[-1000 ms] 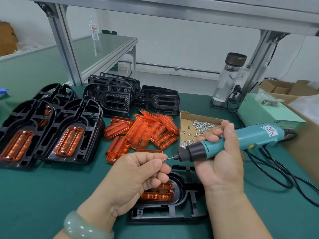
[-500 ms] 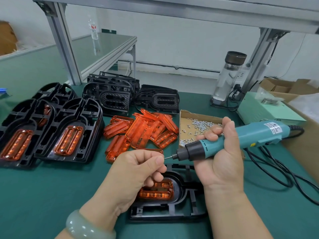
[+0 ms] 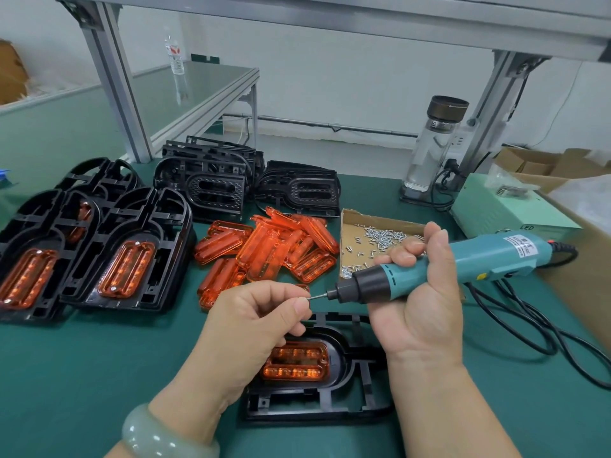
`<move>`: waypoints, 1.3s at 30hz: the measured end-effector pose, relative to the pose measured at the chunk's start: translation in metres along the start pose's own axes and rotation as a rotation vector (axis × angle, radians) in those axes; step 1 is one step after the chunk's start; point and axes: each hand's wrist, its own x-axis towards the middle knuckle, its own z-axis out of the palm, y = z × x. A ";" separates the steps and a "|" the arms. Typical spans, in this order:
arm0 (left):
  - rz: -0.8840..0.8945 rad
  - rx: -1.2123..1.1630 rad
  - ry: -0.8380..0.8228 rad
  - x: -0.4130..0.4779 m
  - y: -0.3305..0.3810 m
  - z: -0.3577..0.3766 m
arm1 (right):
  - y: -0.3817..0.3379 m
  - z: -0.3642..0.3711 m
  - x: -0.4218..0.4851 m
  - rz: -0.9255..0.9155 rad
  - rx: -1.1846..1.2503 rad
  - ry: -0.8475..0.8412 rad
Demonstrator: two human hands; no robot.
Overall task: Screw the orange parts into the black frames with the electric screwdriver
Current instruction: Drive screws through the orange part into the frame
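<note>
We saw the right hand (image 3: 420, 312) wrapped round the teal electric screwdriver (image 3: 463, 259), holding it nearly level. Its black nose pointed toward the left hand (image 3: 258, 322), and its cord (image 3: 529, 325) trailed off beyond the right wrist. The left hand's fingers were curled, with thumb and forefinger pinched together at the very tip of the bit (image 3: 319, 295). They seemed to nip a small screw (image 3: 307, 297) there, though it was too tiny for us to be sure. Directly beneath both hands a black frame (image 3: 317, 401) lay flat on the green mat (image 3: 99, 375), with an orange part (image 3: 297, 361) seated in its rounded end, just under the left hand's knuckles. Beyond the left hand sat a loose pile of orange parts (image 3: 271, 246), and just behind the right hand's fingers a cardboard tray (image 3: 363, 219) held loose screws (image 3: 383, 234). Well out past the left hand we noted fitted frames (image 3: 155, 233) carrying orange parts, and beyond the pile, bare black frames (image 3: 211, 183) in a stack. A pale green bangle (image 3: 158, 438) ringed the left wrist. Far behind the right hand a clear bottle (image 3: 433, 143) stood beside a pale green box (image 3: 496, 209).
</note>
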 end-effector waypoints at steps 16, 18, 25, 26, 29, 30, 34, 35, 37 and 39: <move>0.108 0.144 0.012 -0.003 0.002 0.002 | -0.002 0.002 0.000 0.011 -0.035 0.053; 0.105 0.137 0.013 -0.002 0.002 0.001 | -0.002 0.003 0.000 0.016 -0.036 0.056; 0.152 0.172 0.018 -0.003 0.002 0.003 | -0.001 0.002 0.000 0.019 -0.050 0.049; 0.154 0.173 0.015 -0.003 0.002 0.003 | -0.001 0.002 0.000 0.017 -0.057 0.045; 0.168 0.199 0.010 -0.003 0.002 0.003 | -0.001 0.002 0.000 0.014 -0.069 0.043; 0.173 0.209 0.010 -0.003 0.001 0.002 | -0.001 0.002 0.000 0.012 -0.072 0.046; 0.176 0.213 -0.013 -0.003 0.001 0.002 | -0.003 0.000 0.002 0.013 -0.089 0.054; 0.177 0.203 -0.029 -0.003 0.001 0.001 | -0.004 -0.001 0.004 0.013 -0.089 0.058; 0.185 0.195 -0.031 -0.002 0.001 -0.003 | -0.006 -0.002 0.006 0.008 -0.081 0.070; 0.194 0.260 -0.009 0.001 0.001 -0.010 | -0.009 -0.003 0.009 -0.004 -0.091 0.082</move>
